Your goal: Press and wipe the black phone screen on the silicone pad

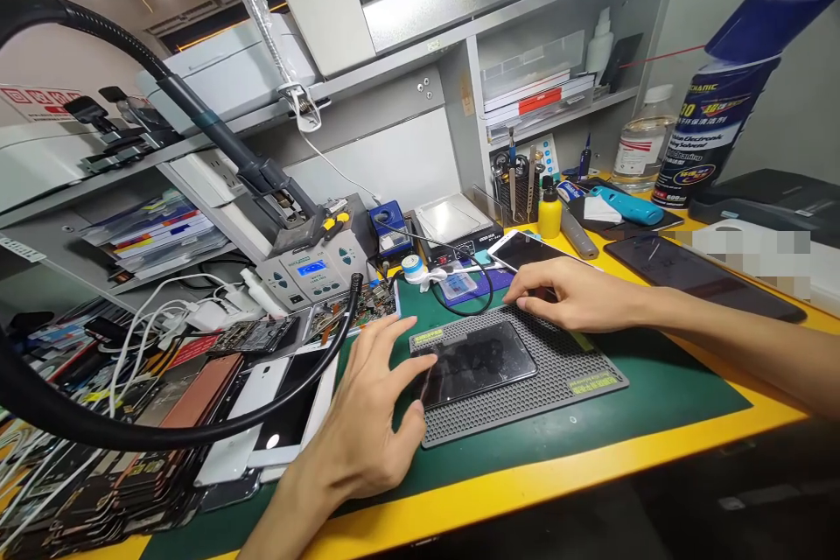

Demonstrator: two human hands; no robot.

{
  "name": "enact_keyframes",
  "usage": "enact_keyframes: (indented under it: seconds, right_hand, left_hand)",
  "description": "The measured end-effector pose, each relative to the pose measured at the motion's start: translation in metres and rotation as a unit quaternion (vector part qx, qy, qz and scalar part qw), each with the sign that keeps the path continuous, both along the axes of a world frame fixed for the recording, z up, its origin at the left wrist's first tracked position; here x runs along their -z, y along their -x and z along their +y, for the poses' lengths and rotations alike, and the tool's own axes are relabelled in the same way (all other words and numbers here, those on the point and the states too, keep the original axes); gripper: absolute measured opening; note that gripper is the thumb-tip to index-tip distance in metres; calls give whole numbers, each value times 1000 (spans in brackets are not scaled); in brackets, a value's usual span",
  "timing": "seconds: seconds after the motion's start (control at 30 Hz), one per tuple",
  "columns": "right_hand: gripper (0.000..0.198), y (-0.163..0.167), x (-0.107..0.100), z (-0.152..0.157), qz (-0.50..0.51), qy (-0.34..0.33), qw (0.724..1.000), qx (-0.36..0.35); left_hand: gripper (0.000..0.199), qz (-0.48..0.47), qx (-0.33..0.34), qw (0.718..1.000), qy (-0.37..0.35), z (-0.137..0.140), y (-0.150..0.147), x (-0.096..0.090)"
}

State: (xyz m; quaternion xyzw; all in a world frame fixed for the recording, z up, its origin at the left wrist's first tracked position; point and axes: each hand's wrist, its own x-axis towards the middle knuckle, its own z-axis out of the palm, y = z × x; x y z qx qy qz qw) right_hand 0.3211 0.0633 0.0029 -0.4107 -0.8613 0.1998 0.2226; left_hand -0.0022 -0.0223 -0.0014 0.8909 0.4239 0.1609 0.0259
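A dark, glossy smartphone (482,360) lies flat, screen up, on a grey perforated rubber mat (557,372). At the phone's left end is my left hand (374,411), its fingers spread and the index fingertip over the phone's edge; whether it touches, I cannot tell. My right hand (568,293) rests over the mat's far edge, beyond the phone's far right corner. Its fingers are curled, with thumb and index tips close together; anything between them is too small to make out. Behind that hand lies a white-framed phone (535,249), partly covered.
A black gooseneck tube (197,436) arches across the left side, beside stacked phone parts (150,455). Further back stand a soldering station (311,271) and a hot plate (452,223). At right are a yellow bottle (549,214), a spray can (715,122) and a large dark phone (702,276).
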Motion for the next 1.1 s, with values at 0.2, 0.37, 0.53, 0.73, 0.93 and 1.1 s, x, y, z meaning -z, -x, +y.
enact_keyframes:
  seconds: [0.2, 0.37, 0.53, 0.73, 0.93, 1.1]
  right_hand:
    - [25, -1, 0, -1, 1, -4, 1000, 3]
    - [25, -1, -1, -1, -4, -8, 1000, 1]
    - [27, -1, 0, 0, -19, -3, 1000, 4]
    - [27, -2, 1, 1, -20, 1, 1000, 1]
    - [29, -1, 0, 1, -23, 3, 1000, 1]
    - [28, 0, -1, 0, -22, 3, 1000, -1]
  left_hand:
    - [59, 33, 19, 998, 47, 10, -29, 0]
    - [55, 27, 4, 999, 36, 16, -19, 3]
    - [50, 23, -17, 999, 33, 18, -5, 4]
    - [48, 11, -26, 999, 18, 15, 5, 6]
    - [44, 0, -29, 1000, 1, 12, 15, 7]
    - [38, -3, -37, 999, -19, 11, 23, 12]
